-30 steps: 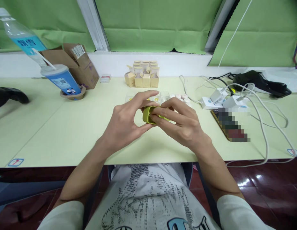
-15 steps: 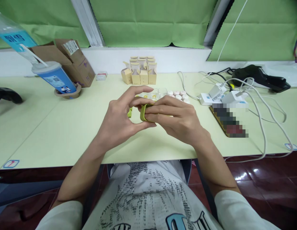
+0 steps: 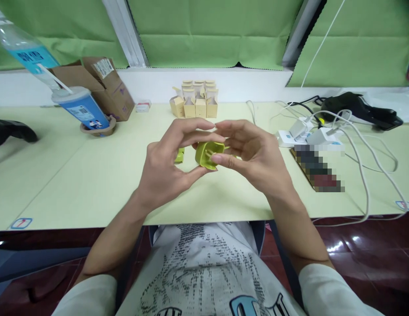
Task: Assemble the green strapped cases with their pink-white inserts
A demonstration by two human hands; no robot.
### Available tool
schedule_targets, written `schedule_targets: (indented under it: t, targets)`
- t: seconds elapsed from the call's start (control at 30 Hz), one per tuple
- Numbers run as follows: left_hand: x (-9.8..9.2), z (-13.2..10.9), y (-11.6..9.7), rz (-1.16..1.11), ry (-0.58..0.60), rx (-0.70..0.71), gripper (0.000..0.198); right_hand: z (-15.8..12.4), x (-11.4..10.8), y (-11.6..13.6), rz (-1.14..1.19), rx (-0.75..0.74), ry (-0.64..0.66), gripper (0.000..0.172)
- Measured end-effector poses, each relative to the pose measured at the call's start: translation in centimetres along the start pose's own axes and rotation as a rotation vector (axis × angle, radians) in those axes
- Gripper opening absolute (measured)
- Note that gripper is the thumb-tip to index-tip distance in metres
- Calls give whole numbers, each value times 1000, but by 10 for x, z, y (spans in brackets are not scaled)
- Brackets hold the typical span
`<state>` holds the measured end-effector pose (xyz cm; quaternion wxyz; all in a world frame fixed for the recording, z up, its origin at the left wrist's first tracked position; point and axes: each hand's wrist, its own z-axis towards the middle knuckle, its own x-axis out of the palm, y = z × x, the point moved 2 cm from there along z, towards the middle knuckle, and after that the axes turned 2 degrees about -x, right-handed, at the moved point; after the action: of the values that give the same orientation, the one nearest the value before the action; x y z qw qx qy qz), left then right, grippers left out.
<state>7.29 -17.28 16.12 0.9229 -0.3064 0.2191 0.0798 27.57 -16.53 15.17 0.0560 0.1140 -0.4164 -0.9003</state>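
My left hand (image 3: 169,169) grips a small yellow-green plastic shell (image 3: 204,156) between thumb and fingers, its hollow side turned to the right. A thin post stands up inside the hollow. From the right, the thumb of my right hand (image 3: 253,156) presses at the shell's open edge, its fingers curved over the top. A bit of yellow-green shows behind that thumb; whether it belongs to the shell I cannot tell. Another yellow-green piece (image 3: 179,155) lies behind my left hand, mostly covered.
Small open cardboard boxes (image 3: 195,105) stand grouped by the wall. At left are a blue tub (image 3: 81,112), a bottle (image 3: 29,52) and a brown carton (image 3: 115,94). A power strip (image 3: 286,139), white cables and a blurred-out flat object (image 3: 318,169) lie at right.
My right fingers have come out of the shell's hollow and lifted, while the thumb now rests at its edge. The shell has turned so its inside shows. My left hand keeps its grip.
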Motion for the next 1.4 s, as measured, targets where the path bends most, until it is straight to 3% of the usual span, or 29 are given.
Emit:
schedule_targets:
  t: [0.1,0.23,0.43,0.6,0.7,0.77,0.83,0.9,0.97,1.03,1.17,1.4]
  targets:
    - [1,-1,0,-74,15,83,54,0,-1,-4,219,146,79,50]
    - [2,-1,0,-74,18,56,55,-1,0,-2,266,184,39,48]
    - [2,-2,-5,-41,81,39,52,0,6,-1,205,133,-25,38]
    - [3,-3,-1,-54,77,77,48,0,6,0,170,160,-3,35]
    - [1,-1,0,-16,58,81,56,0,6,2,140,119,-10,36]
    - [-3,2,0,0,-17,36,61,0,7,3,110,66,-22,37]
    - [-6,5,2,-13,-57,-49,52,0,6,3,76,9,-37,37]
    - [-5,7,4,-66,19,-153,45,1,5,3,39,-30,-43,36]
    - [-3,9,5,-139,117,-228,50,2,5,2,11,-51,-7,34]
    - [-2,9,4,-177,142,-256,52,2,7,1,-5,-59,43,30]
    - [-4,9,3,-126,136,-233,54,-1,15,4,-11,-89,15,28]
    - [-11,7,5,-65,2,-186,48,-4,23,9,1,-6,-15,30]
